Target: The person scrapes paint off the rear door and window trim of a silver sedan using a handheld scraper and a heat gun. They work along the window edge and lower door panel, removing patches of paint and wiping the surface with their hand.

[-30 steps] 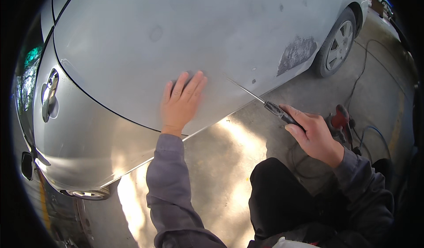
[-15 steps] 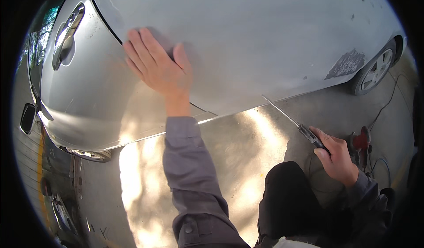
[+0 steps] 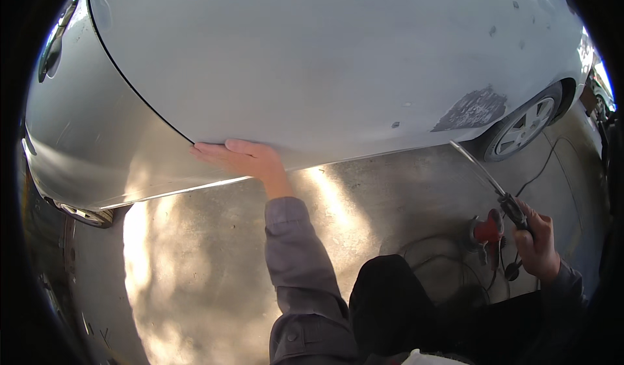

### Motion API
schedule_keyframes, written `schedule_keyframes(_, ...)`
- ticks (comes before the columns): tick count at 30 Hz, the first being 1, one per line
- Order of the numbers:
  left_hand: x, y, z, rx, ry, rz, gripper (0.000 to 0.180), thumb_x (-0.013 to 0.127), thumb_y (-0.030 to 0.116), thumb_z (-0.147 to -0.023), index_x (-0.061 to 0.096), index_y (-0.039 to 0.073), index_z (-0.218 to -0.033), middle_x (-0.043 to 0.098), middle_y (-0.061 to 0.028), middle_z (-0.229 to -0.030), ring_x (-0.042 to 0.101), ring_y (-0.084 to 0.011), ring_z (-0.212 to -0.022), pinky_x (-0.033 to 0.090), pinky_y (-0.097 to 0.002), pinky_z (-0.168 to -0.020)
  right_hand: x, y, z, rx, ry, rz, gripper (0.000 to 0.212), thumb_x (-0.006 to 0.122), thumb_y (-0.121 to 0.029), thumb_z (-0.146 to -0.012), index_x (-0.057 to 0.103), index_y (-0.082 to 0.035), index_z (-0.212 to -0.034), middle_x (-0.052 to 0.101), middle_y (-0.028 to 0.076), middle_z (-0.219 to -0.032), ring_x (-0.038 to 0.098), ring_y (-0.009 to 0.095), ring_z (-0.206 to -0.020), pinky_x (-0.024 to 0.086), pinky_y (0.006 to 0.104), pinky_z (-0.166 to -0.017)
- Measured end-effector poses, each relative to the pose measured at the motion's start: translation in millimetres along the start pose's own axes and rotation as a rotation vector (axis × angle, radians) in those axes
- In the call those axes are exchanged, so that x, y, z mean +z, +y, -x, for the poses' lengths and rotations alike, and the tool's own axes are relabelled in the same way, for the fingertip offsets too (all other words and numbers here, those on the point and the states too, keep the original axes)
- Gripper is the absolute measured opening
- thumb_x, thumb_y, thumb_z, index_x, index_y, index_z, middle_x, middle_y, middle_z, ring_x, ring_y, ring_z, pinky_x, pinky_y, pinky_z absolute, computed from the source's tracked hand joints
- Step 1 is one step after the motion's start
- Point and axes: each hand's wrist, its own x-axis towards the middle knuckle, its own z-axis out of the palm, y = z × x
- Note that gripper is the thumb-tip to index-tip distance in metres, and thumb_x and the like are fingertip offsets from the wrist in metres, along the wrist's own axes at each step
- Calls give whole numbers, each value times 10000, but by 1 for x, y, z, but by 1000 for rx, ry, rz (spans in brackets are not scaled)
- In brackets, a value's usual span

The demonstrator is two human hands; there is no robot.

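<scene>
Along the lower edge of the silver car's side panel (image 3: 338,59), the left hand (image 3: 244,159) lies flat with fingers together and extended, palm against the metal just beside the dark seam that curves down from the upper left; nothing is clasped in it. Right hand (image 3: 536,241), low and well apart from the body, is closed around the dark handle of a long thin blade-like tool (image 3: 484,176) (a spreader or file; its kind cannot be told), whose tip points up toward the sill near the wheel (image 3: 523,128) without clearly touching the panel. Bodywork stage, as judged from the surface: most of the panel is dull and matte, as if sanded or primed; a rough dark patch (image 3: 471,108) ahead of the wheel arch and several small spots appear unfinished; no fresh glossy coat is visible, so smoothing seems well advanced while spot repair and finishing seem to remain. On the concrete floor (image 3: 214,254) beside the right hand sits a red power tool (image 3: 487,232) with its cable (image 3: 552,163) trailing past the wheel, unheld; the person's dark knee lies between the two grey sleeves.
</scene>
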Motion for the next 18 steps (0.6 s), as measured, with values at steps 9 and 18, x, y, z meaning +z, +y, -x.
schedule_keyframes(9,117,184,304,322,-113,19,739,467,457,-1126,358,-20,-1679,341,-285,-1737,242,-541,-1618,189,-679,-1274,-10,132,-2,-35,-2,54,718,565,-537,-1095,588,32,-1532,524,-2,-747,483,73,-638,401,288,-592)
schedule_keyframes(18,57,5,136,-78,93,6,742,311,419,-1174,137,-54,-1719,115,-313,-1792,128,-460,-1670,178,-537,-1360,6,158,-23,55,-96,-47,944,555,-764,-1031,595,54,-1501,523,-31,-711,485,56,-617,382,272,-560)
